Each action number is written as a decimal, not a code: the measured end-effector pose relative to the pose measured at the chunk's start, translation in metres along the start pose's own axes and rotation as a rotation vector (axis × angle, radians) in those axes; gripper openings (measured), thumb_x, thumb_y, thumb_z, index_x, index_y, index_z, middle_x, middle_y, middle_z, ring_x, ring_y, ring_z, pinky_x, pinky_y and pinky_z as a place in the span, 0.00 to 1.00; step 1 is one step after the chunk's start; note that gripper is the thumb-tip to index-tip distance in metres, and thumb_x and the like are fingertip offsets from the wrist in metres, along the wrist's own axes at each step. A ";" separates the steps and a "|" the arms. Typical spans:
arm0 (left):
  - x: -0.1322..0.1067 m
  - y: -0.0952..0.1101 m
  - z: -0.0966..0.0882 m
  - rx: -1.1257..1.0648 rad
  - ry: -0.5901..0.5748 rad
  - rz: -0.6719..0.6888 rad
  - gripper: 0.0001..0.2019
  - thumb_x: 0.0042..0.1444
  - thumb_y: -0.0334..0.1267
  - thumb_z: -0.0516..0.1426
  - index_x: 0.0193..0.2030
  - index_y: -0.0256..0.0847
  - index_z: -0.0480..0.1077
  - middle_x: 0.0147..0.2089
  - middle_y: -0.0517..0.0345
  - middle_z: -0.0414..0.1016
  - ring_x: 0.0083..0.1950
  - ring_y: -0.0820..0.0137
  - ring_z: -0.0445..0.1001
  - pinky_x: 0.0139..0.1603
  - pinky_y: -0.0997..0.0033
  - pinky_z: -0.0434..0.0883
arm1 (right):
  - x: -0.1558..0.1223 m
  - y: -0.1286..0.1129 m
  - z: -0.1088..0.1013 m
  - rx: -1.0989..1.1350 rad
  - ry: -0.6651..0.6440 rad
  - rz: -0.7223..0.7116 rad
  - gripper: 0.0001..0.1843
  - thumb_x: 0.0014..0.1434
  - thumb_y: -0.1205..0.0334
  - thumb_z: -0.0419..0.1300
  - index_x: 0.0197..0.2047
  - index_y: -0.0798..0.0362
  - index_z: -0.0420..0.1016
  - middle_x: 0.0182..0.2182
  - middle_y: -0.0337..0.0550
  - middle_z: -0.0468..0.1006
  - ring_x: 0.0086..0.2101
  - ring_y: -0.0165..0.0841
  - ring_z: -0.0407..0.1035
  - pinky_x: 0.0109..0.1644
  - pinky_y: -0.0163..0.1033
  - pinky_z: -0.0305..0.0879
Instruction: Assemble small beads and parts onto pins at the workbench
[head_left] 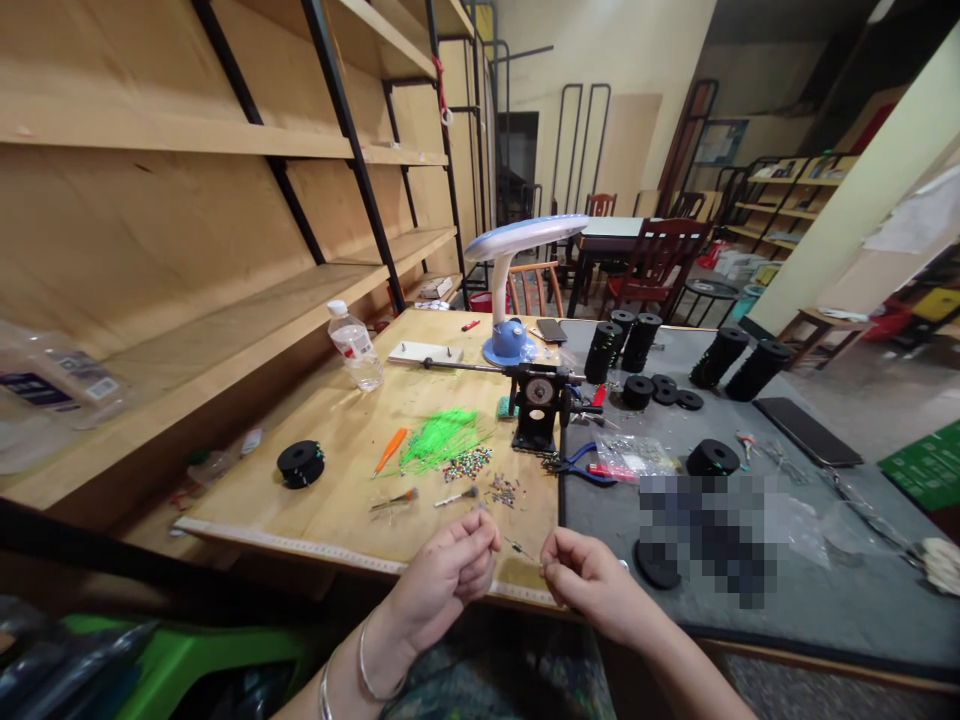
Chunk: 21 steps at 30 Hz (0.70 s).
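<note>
My left hand is curled near the wooden table's front edge, its fingers pinched on something too small to make out. My right hand sits a little to its right, fingers also pinched together, perhaps on a thin wire that runs between both hands. Just beyond them lie small beads, a bundle of green strands, two small brushes and an orange-handled tool.
A black winding machine stands mid-table behind a blue desk lamp. A water bottle, black spools, blue pliers and plastic bags lie around. Wooden shelves line the left; chairs stand further back.
</note>
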<state>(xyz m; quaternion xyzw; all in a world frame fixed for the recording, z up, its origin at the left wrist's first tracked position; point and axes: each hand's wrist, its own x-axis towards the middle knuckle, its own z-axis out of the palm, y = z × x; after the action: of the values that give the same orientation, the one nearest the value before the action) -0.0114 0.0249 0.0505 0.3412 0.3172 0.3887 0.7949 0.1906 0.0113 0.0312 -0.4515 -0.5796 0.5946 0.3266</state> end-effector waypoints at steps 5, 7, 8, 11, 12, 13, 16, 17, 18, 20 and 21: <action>0.000 0.005 0.004 -0.030 -0.005 0.054 0.16 0.52 0.46 0.62 0.28 0.38 0.62 0.14 0.75 0.45 0.16 0.83 0.39 0.19 0.77 0.41 | -0.002 -0.003 -0.001 -0.047 0.075 -0.030 0.10 0.52 0.59 0.56 0.24 0.51 0.59 0.17 0.29 0.58 0.20 0.24 0.51 0.23 0.30 0.48; -0.001 0.008 0.006 -0.017 -0.007 0.068 0.15 0.53 0.46 0.62 0.28 0.38 0.62 0.14 0.75 0.45 0.16 0.82 0.40 0.19 0.77 0.41 | -0.003 -0.002 -0.001 -0.030 0.092 -0.014 0.09 0.51 0.60 0.56 0.24 0.51 0.60 0.17 0.29 0.59 0.19 0.24 0.51 0.23 0.30 0.49; -0.001 0.010 0.007 -0.007 -0.011 0.069 0.16 0.53 0.46 0.62 0.28 0.38 0.62 0.14 0.75 0.45 0.16 0.82 0.40 0.19 0.77 0.41 | -0.003 -0.001 -0.002 -0.020 0.094 -0.006 0.08 0.51 0.60 0.56 0.24 0.51 0.60 0.17 0.29 0.60 0.19 0.24 0.52 0.23 0.30 0.49; -0.004 0.016 0.013 0.024 -0.039 0.059 0.16 0.52 0.46 0.62 0.28 0.37 0.63 0.14 0.75 0.45 0.16 0.82 0.39 0.19 0.76 0.40 | -0.005 0.003 -0.003 -0.009 0.091 0.001 0.08 0.51 0.61 0.56 0.24 0.51 0.62 0.16 0.29 0.61 0.19 0.24 0.53 0.23 0.30 0.50; -0.005 0.018 0.016 0.038 -0.052 0.054 0.15 0.53 0.46 0.61 0.28 0.37 0.64 0.14 0.75 0.45 0.16 0.82 0.39 0.19 0.76 0.40 | -0.005 0.003 -0.004 -0.010 0.079 -0.001 0.08 0.51 0.61 0.56 0.24 0.52 0.62 0.16 0.30 0.62 0.19 0.25 0.54 0.24 0.30 0.51; -0.006 0.020 0.019 0.057 -0.064 0.047 0.15 0.53 0.46 0.61 0.28 0.37 0.64 0.14 0.75 0.45 0.16 0.82 0.39 0.19 0.76 0.40 | -0.006 0.003 -0.004 -0.011 0.062 -0.005 0.07 0.52 0.61 0.56 0.25 0.52 0.63 0.17 0.30 0.64 0.19 0.25 0.56 0.25 0.31 0.52; -0.007 0.028 0.028 0.159 -0.076 0.032 0.16 0.53 0.48 0.61 0.28 0.37 0.65 0.14 0.75 0.46 0.16 0.82 0.39 0.20 0.75 0.40 | -0.008 -0.002 -0.005 -0.034 0.007 -0.037 0.04 0.54 0.63 0.56 0.30 0.54 0.69 0.21 0.37 0.74 0.23 0.28 0.64 0.29 0.32 0.58; -0.008 0.031 0.031 0.202 -0.070 0.032 0.16 0.53 0.48 0.61 0.28 0.37 0.66 0.14 0.75 0.47 0.16 0.82 0.40 0.20 0.75 0.40 | -0.008 -0.005 -0.005 -0.052 -0.004 -0.051 0.05 0.54 0.64 0.56 0.34 0.55 0.71 0.25 0.39 0.77 0.26 0.30 0.66 0.31 0.33 0.59; -0.008 0.033 0.034 0.242 -0.062 0.034 0.17 0.52 0.49 0.61 0.28 0.36 0.66 0.14 0.74 0.47 0.17 0.82 0.41 0.20 0.75 0.40 | -0.008 -0.008 -0.005 -0.074 -0.009 -0.065 0.08 0.54 0.65 0.56 0.38 0.55 0.72 0.28 0.41 0.79 0.28 0.31 0.68 0.32 0.33 0.61; -0.008 0.037 0.037 0.304 -0.049 0.040 0.17 0.51 0.50 0.61 0.28 0.36 0.66 0.14 0.74 0.48 0.17 0.81 0.41 0.20 0.74 0.40 | -0.009 -0.013 -0.004 -0.118 -0.009 -0.088 0.13 0.55 0.65 0.57 0.44 0.55 0.73 0.34 0.43 0.81 0.31 0.32 0.70 0.33 0.33 0.61; -0.008 0.039 0.038 0.321 -0.045 0.038 0.17 0.51 0.50 0.61 0.28 0.36 0.66 0.14 0.74 0.49 0.17 0.81 0.42 0.20 0.74 0.40 | -0.008 -0.014 -0.003 -0.132 -0.005 -0.099 0.14 0.55 0.64 0.57 0.46 0.54 0.73 0.36 0.43 0.81 0.31 0.32 0.70 0.32 0.33 0.61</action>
<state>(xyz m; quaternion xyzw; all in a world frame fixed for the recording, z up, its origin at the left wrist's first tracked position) -0.0015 0.0255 0.1043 0.4782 0.3509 0.3404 0.7296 0.1946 0.0068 0.0467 -0.4416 -0.6399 0.5393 0.3236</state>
